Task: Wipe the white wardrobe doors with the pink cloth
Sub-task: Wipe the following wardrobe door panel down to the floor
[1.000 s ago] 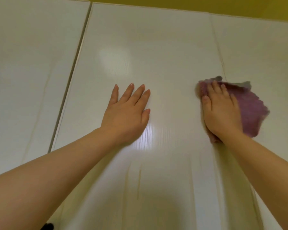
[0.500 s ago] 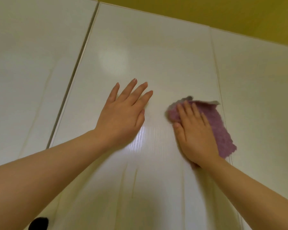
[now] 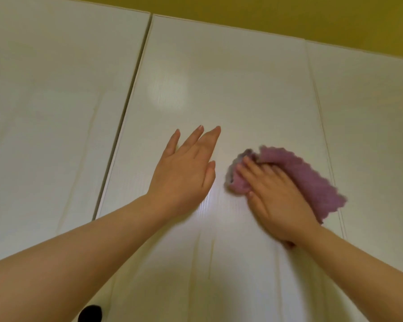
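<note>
White wardrobe doors: three panels fill nearly the whole view, with faint wood grain. The middle door (image 3: pixel 219 89) is the widest as seen. It is split from the left door (image 3: pixel 56 112) by a dark gap and from the right door (image 3: pixel 370 135) by a thin seam. A soft patch of reflected light (image 3: pixel 166 91) sits on its upper part, and a brighter glare lies between the two hands. Yellow wall (image 3: pixel 289 12): a band above the door tops, along the upper edge. Left forearm (image 3: pixel 79 259): bare, reaching in from the lower left across the gap onto the middle door. Right forearm (image 3: pixel 358 270): bare, reaching in from the lower right. Left hand (image 3: pixel 184 173): laid flat on the middle door, fingers straight and a little spread, thumb alongside, holding nothing. Right hand (image 3: pixel 277 201): just beside the left, palm down on the cloth, fingers stretched out and pressing it to the door. It is slightly blurred. Pink cloth (image 3: pixel 312 180): on the right part of the middle door, under the right hand. It is bunched at the fingertips, and its scalloped edge spreads toward the seam with the right door. Dark round knob (image 3: pixel 90 313): at the bottom edge, below the left forearm, only partly visible.
</note>
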`<state>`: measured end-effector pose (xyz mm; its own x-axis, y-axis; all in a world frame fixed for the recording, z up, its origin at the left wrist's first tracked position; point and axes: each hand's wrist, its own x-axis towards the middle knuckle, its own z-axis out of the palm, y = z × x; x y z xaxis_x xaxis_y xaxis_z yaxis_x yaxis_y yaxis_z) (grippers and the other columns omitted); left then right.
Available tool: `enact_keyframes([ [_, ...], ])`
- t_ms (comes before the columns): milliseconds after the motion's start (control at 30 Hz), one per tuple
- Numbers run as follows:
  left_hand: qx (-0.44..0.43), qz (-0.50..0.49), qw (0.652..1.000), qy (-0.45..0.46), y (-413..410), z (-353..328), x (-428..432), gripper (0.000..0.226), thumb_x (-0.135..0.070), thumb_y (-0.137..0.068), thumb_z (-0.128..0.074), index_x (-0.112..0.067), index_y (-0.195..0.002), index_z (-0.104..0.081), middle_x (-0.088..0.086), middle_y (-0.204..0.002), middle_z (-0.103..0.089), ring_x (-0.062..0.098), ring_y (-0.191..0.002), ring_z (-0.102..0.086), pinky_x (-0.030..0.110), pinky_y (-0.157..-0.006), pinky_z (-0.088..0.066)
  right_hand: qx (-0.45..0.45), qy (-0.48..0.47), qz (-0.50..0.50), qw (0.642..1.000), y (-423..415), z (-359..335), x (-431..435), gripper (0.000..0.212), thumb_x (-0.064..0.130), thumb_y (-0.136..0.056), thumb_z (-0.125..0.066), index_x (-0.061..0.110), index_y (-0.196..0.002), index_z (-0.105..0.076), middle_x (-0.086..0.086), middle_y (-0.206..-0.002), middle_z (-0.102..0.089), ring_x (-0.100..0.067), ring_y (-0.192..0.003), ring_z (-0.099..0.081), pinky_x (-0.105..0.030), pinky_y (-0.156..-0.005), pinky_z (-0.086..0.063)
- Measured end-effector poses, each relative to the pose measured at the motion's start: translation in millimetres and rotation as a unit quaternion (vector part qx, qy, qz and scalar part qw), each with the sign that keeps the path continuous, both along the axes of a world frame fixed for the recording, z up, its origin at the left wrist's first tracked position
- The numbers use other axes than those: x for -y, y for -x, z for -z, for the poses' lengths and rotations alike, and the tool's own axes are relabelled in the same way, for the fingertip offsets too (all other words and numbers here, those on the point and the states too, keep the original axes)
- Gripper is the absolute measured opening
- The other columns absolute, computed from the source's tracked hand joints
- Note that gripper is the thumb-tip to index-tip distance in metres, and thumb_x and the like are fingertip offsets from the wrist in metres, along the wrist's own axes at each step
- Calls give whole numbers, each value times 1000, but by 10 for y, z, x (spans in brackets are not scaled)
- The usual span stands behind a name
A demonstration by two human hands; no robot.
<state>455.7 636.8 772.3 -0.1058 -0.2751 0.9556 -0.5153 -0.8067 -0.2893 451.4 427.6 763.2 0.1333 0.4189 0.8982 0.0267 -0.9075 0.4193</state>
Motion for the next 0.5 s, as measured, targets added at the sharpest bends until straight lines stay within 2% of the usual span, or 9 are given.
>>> enact_keyframes([
  [67, 3, -22, 1000, -17, 11, 30, -84, 70, -37, -86, -4, -16, -151, -18, -1, -152, -33, 14, -144, -17, 32, -114, 7, 1, -174, -89, 981, 63, -271, 191, 67, 31, -80, -23, 3, -138, -41, -17, -142, -41, -31, -131, -39, -29, -108, -22],
  [100, 0, -33, 999, -22, 2, 53, -133, 71, -38, -86, -1, -17, -151, -17, -3, -154, -29, 13, -145, -14, 32, -114, 8, 26, -264, -93, 960, 100, -376, 265, 69, 31, -79, -19, 2, -140, -37, -17, -146, -35, -31, -136, -31, -31, -110, -19],
  [133, 1, -41, 999, -23, -21, 67, -212, 71, -38, -85, 0, -18, -151, -17, -3, -154, -28, 13, -145, -13, 32, -114, 9, 55, -317, -48, 946, 98, -416, 246, 70, 31, -80, -16, 3, -143, -31, -15, -151, -27, -28, -140, -23, -35, -111, -15],
  [200, -11, -45, 999, -13, -73, 109, -392, 70, -38, -86, -3, -17, -151, -19, -1, -154, -29, 15, -145, -15, 31, -114, 9, 72, -290, 17, 954, 46, -301, -73, 70, 36, -84, -9, 7, -146, -23, -12, -153, -21, -27, -142, -15, -38, -114, -9],
  [300, -33, -53, 998, 22, -197, 172, -567, 69, -37, -86, -12, -15, -151, -16, 1, -154, -28, 14, -145, -15, 29, -114, 8, 38, -85, -3, 996, -108, 60, -589, 62, 33, -87, -20, 6, -140, -39, -14, -145, -39, -31, -134, -37, -37, -110, -13],
  [367, -41, -58, 997, 38, -231, 212, -627, 70, -37, -86, -14, -13, -151, -15, 1, -156, -25, 14, -145, -13, 31, -115, 8, 23, 17, 7, 1000, -109, 84, -658, 58, 30, -86, -28, 8, -137, -45, -12, -142, -43, -31, -129, -44, -34, -108, -14],
  [433, -46, -73, 995, 56, -243, 218, -682, 72, -40, -84, -10, -15, -152, -9, -1, -158, -16, 12, -146, -5, 32, -115, 11, -22, -22, -38, 999, -30, -168, -543, 62, 30, -84, -26, 12, -142, -36, -9, -150, -30, -26, -138, -29, -20, -110, 0],
  [467, -50, -80, 993, 64, -234, 223, -706, 73, -42, -84, -7, -16, -152, -7, -3, -159, -12, 10, -146, 0, 31, -114, 14, -25, -91, -73, 993, -9, -325, -474, 64, 29, -82, -24, 13, -144, -31, -8, -153, -23, -23, -141, -21, -14, -108, 4],
  [500, -48, -86, 993, 69, -228, 230, -733, 74, -43, -83, -5, -17, -152, -5, -4, -159, -9, 8, -145, 4, 30, -113, 16, -8, -169, -93, 981, 1, -455, -434, 65, 29, -82, -22, 15, -146, -26, -6, -155, -17, -22, -142, -15, -16, -109, 4],
])
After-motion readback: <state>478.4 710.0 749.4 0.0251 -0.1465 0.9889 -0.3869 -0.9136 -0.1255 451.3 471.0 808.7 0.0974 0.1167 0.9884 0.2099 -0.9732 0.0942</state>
